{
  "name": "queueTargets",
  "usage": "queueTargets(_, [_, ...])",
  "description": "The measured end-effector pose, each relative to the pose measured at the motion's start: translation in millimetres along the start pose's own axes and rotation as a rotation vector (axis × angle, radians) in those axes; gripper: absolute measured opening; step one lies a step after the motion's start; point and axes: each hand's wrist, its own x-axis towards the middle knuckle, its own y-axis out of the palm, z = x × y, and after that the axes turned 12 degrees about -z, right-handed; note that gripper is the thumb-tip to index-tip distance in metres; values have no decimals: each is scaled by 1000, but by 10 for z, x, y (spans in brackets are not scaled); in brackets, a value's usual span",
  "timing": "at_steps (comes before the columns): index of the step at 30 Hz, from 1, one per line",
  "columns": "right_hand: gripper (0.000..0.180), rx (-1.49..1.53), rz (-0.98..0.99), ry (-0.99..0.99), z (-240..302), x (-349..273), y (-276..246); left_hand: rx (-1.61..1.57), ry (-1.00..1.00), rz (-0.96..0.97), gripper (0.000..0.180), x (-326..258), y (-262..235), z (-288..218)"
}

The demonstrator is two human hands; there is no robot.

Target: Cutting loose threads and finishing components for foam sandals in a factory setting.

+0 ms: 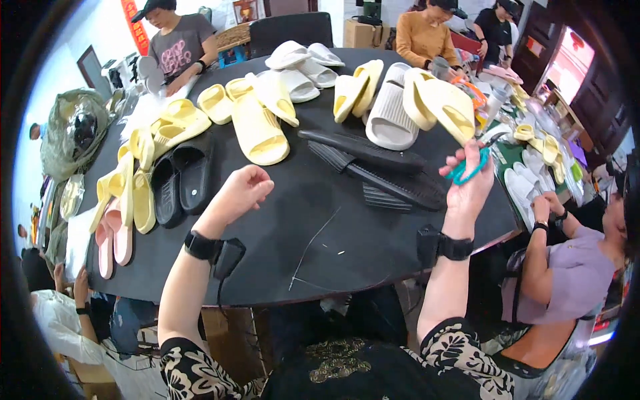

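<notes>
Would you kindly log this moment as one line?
left hand: loosely closed, empty, over table | right hand: holds teal scissors | black slippers beside

Your near bench point(373, 260) is open between both wrists, only thin wires point(313, 243) there. Black slides point(380, 170) block ahead-right, yellow slippers point(257, 130) crowd beyond.
</notes>
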Motion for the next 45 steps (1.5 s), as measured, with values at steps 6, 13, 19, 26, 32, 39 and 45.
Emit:
queueTargets(6, [37, -88, 103, -3, 43, -260, 140, 212, 209, -340, 22, 694, -170, 491])
queueTargets(13, [40, -46, 447, 127, 13, -580, 287, 466, 482, -494, 35, 1196, 178, 307])
queueTargets(19, [42, -264, 871, 363, 12, -922, 516, 535, 479, -575, 30, 1373, 355, 388])
queueTargets(26, [42, -352, 1012, 619, -320, -961, 653, -257, 129, -217, 15, 997, 104, 240])
queueTargets(32, [42, -376, 1195, 811, -630, -1115, 744, -350, 123, -215, 11, 514, -262, 67])
queueTargets(39, [43, -335, 1225, 1123, -799, -1375, 838, -316, 120, -208, 14, 110, -278, 63])
queueTargets(45, [41, -242, 1193, 1272, -809, -1441, 845, -342, 110, -227, 14, 0, -285, 107])
